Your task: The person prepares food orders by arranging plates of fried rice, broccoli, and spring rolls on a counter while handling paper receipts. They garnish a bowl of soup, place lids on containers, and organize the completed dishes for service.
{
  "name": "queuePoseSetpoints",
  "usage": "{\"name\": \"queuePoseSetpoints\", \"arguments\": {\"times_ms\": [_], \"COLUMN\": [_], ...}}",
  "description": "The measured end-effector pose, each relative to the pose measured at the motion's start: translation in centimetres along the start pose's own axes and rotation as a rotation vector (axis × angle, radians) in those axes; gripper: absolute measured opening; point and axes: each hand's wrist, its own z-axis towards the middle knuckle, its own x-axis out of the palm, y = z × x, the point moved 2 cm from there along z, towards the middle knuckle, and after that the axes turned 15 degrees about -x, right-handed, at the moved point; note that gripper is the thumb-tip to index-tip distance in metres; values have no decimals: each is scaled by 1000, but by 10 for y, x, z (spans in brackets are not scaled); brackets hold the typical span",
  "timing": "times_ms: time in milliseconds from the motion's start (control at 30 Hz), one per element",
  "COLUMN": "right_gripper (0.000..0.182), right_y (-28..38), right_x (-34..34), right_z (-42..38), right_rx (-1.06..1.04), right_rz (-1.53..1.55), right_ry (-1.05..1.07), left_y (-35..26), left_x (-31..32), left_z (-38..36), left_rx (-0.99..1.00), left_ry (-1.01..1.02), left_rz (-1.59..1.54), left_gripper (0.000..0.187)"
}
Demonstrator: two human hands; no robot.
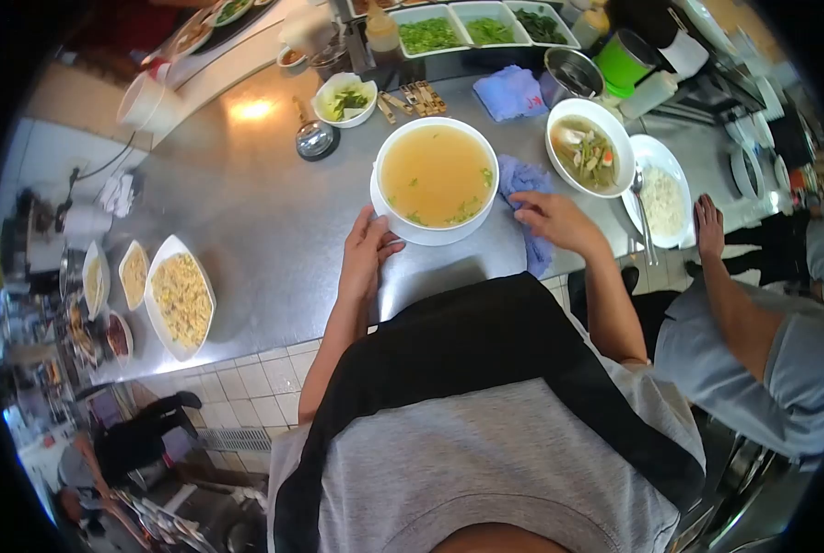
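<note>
A white bowl of clear yellowish soup (435,175) with bits of chopped green stands on a white plate (430,236) on the steel counter in front of me. At the plate's left edge, my left hand (371,247) is closed, fingers and thumb on the rim beside the bowl. To the right of the bowl, my right hand (564,223) holds nothing, its fingers apart and overlapping a crumpled blue cloth (522,180).
Right stand a bowl of vegetable soup (584,152) and a plate of rice (662,198) with a spoon; a co-worker's hand (708,224) rests nearby. A call bell (315,140) and a small bowl of greens (345,103) sit behind. Left is a fried rice dish (181,297).
</note>
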Motion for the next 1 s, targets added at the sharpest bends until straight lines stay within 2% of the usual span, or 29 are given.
{"name": "queuePoseSetpoints", "arguments": {"times_ms": [33, 133, 167, 233, 267, 300, 333, 367, 433, 500, 600, 800, 900, 1000], "right_gripper": [36, 47, 50, 55, 57, 57, 58, 57, 51, 49, 48, 48, 48, 47], "right_y": [-1, -7, -9, -33, -53, -20, -23, -23, -20, -7, 6, 13, 22, 37], "right_x": [7, 22, 24, 30, 38, 27, 26, 25, 24, 22, 26, 51, 65, 76], "right_z": [6, 21, 30, 50, 61, 56, 59, 61, 65, 64, 66, 84, 96, 108], "right_rx": [-14, 63, 55, -5, -49, 26, 33, 4, 68, 109, 92, 94, 90, 106], "right_rz": [12, 324, 400, 457, 458, 616, 675, 709, 772, 832, 880, 871, 877, 872], "right_ry": [2, -189, -244, -139, -187, -220, -202, -193, -168, -139, -100, -58, -37, -9], "left_y": [1, -6, -4, -7, -8, -17, -10, -7, -1, -4, -10, -15, -15, -18], "left_x": [1, 5, 8, 12, 14, 23, 18, 14, 11, 9, 2, -24, -49, -69], "left_z": [2, 0, 1, -1, 1, -9, 0, 5, 8, 2, -9, -25, -26, -31], "left_rx": [2, 29, 51, 107, 103, 159, 192, 215, 210, 226, 233, 181, 177, 164], "left_ry": [-20, 54, -18, -66, -137, -135, -119, -82, -157, -126, -88, -204, -183, -206], "left_rz": [3, -40, -40, 62, 121, 115, 155, 180, 106, 71, 57, -11, 13, 13], "left_gripper": [56, 61, 64, 62, 55, 49, 46, 49, 51, 51, 50, 71, 80, 80]}}
